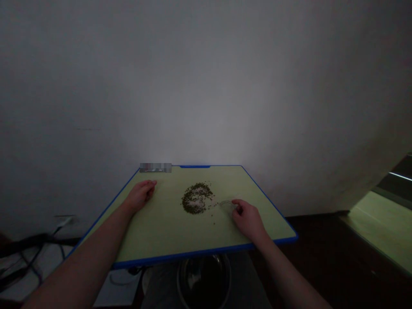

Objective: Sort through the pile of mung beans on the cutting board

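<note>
A loose pile of small dark green beans (194, 210) with pale grains (197, 200) among them lies on the pale yellow-green board (174, 240), and a few have strayed to its right. To the left of the pile, my left hand (141, 195) rests on the board with its fingers curled, and nothing shows in them. At the right of the pile, my right hand (247, 219) pinches the edge of a clear, thin, curved piece (226, 202), perhaps a see-through dish or lid. Its full shape is hard to make out, and its left edge comes close to the strays.
Blue edging (193, 256) runs round the board. A shiny metal bowl (227, 279) sits below the near edge, at my lap. Cables (35, 249) lie at the lower left. A grey wall (206, 86) rises behind, and a pale ledge (380, 227) stands at the right.
</note>
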Available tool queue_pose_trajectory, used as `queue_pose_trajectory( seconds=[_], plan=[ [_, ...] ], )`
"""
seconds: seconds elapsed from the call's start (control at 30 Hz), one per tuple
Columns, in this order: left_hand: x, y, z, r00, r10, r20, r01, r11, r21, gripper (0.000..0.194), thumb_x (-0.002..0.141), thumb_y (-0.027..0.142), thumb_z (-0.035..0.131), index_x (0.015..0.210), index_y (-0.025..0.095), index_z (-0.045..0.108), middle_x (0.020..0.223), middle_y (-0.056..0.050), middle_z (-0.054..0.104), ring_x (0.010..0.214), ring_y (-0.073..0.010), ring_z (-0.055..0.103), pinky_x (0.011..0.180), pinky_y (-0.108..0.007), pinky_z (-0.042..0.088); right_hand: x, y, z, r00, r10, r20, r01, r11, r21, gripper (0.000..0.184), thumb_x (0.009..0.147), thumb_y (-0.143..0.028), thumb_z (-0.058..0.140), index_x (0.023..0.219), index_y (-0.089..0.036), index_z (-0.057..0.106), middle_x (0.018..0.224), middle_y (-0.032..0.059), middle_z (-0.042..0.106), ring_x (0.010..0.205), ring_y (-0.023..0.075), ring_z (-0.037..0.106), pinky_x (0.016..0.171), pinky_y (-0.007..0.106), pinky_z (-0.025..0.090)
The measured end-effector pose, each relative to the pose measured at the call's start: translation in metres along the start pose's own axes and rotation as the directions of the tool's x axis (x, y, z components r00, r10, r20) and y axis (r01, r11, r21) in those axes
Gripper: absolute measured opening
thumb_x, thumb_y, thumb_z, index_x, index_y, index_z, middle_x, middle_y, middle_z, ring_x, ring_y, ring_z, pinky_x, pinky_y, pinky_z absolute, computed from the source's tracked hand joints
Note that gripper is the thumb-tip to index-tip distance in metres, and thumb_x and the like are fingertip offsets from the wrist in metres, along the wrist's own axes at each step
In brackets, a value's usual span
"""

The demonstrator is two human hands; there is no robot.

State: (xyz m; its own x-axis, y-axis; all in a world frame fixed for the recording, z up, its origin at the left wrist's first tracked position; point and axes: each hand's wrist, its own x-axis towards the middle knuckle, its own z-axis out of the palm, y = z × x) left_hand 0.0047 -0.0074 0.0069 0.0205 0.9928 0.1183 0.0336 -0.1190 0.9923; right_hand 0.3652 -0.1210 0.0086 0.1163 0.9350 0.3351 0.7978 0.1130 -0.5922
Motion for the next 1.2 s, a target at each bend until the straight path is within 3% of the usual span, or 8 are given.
queue_pose_trajectory(
  seconds=[0.3,0.57,0.83,1.07,1.2],
  plan=[
    [0.004,-0.006,-0.002,1.000,0.026,0.002,-0.026,1.000,-0.001,0.028,0.067,0.038,0.054,0.052,0.017,0.042,0.042,0.007,0.035,0.034,-0.0044,0.029,0.034,-0.020,0.019,0.011,0.008,-0.009,0.997,0.056,-0.051,-0.060,0.995,-0.080,0.032,0.068,-0.018,0.046,0.096,-0.016,0.060,0.060,0.0007,0.059,0.055,0.0117,0.051,0.054,0.022,0.033],
    [0.001,-0.001,0.000,1.000,0.011,0.008,-0.011,1.000,-0.011,0.028,0.066,0.037,0.055,0.052,0.016,0.041,0.042,0.007,0.035,0.035,-0.0043,0.029,0.034,-0.020,0.018,0.016,-0.008,0.005,0.997,-0.076,-0.006,0.075,0.993,-0.091,0.033,0.070,-0.016,0.045,0.099,-0.017,0.059,0.070,0.0033,0.063,0.060,0.0122,0.053,0.058,0.021,0.034],
    [0.000,0.001,0.001,1.000,0.006,0.005,-0.006,1.000,-0.013,0.031,0.067,0.040,0.055,0.051,0.017,0.040,0.042,0.007,0.035,0.035,-0.0047,0.029,0.035,-0.020,0.019,0.022,0.018,-0.011,0.997,0.014,-0.080,-0.027,0.985,-0.169,0.032,0.070,-0.020,0.046,0.098,-0.015,0.060,0.065,0.0034,0.061,0.058,0.0131,0.052,0.057,0.022,0.034],
    [0.000,0.000,0.001,1.000,0.013,0.007,-0.013,1.000,0.010,0.032,0.068,0.040,0.053,0.050,0.017,0.039,0.042,0.006,0.034,0.035,-0.0053,0.028,0.035,-0.021,0.018,0.023,0.010,-0.010,0.997,-0.080,0.004,0.080,0.995,-0.057,0.034,0.069,-0.017,0.045,0.100,-0.016,0.059,0.063,0.0014,0.060,0.056,0.0114,0.051,0.056,0.022,0.034],
    [-0.001,0.001,0.001,1.000,0.010,0.012,-0.011,0.999,0.031,0.031,0.069,0.040,0.052,0.051,0.018,0.039,0.043,0.006,0.034,0.035,-0.0055,0.028,0.035,-0.021,0.018,0.020,0.007,-0.001,0.999,-0.037,0.025,0.037,0.999,-0.016,0.034,0.066,-0.015,0.045,0.097,-0.016,0.060,0.062,0.0008,0.059,0.055,0.0108,0.050,0.054,0.021,0.033]
  ],
)
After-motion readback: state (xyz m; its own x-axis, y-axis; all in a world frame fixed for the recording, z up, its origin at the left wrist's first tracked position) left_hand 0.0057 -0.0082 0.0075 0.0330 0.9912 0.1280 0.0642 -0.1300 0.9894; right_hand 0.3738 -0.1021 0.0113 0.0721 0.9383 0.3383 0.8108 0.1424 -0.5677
